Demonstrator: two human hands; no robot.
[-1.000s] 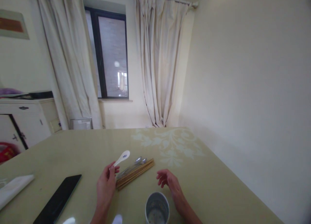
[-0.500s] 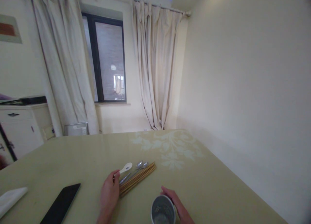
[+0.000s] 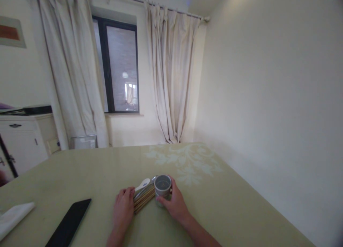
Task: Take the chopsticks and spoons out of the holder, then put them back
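Observation:
My right hand [image 3: 177, 202] is wrapped round a grey cup [image 3: 163, 184] from its right side, thumb across the front. The cup is upright, and its opening shows a grey inside. It hides the far ends of a bundle of thin wooden chopsticks [image 3: 144, 200] and most of the metal spoons. My left hand [image 3: 124, 204] lies at the near end of the bundle, fingertips closed on the handle of a white spoon [image 3: 144, 184]. Between that spoon and the chopsticks runs a metal utensil handle [image 3: 139, 194].
All this is on a greenish table [image 3: 227, 211] with a pale floral pattern. Left of my left hand lies a black flat object [image 3: 69, 222], with a white object [image 3: 16, 216] farther left. A wall [image 3: 268, 115] runs along the right; curtains [image 3: 174, 72] hang behind.
My right hand has brought the cup up and left from the near edge to the chopsticks, now covering their far ends. The left hand and white spoon have shifted slightly right.

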